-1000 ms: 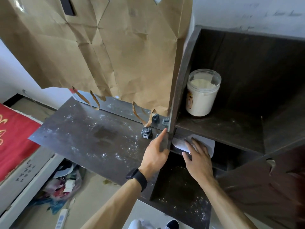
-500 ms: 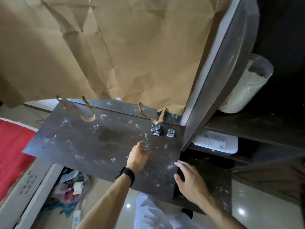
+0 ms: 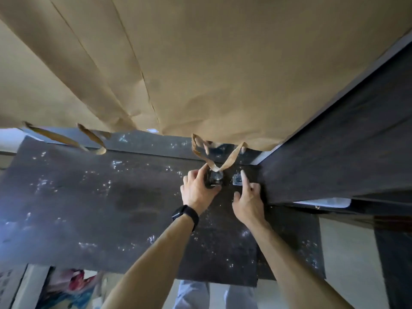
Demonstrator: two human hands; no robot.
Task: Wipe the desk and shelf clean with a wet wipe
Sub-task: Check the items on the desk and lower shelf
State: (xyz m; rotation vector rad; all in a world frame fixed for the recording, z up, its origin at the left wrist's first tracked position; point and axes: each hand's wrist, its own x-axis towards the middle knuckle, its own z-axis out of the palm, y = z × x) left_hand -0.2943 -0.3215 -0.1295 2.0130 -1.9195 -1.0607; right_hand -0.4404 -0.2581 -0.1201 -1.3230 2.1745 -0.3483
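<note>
The dark desk (image 3: 93, 204) is speckled with white dust. At its back right, my left hand (image 3: 197, 190) closes its fingers around a small dark glass bottle (image 3: 215, 178). Just to the right, my right hand (image 3: 248, 198) has its forefinger stretched out, touching a small clear square item (image 3: 237, 180); it holds nothing. The dark shelf unit's side panel (image 3: 334, 148) rises right beside that hand. A white pack (image 3: 325, 201), possibly the wipes, lies under the shelf board at the right.
Large brown paper bags (image 3: 200, 63) hang over the back of the desk, their handles (image 3: 225, 161) dangling down onto the bottle. Clutter lies on the floor at lower left (image 3: 73, 286). My legs show below the desk's front edge.
Both hands left the shelf's lower compartment and moved forward across the desk to the small items at the back. My left hand has taken hold of the bottle. The camera moved closer.
</note>
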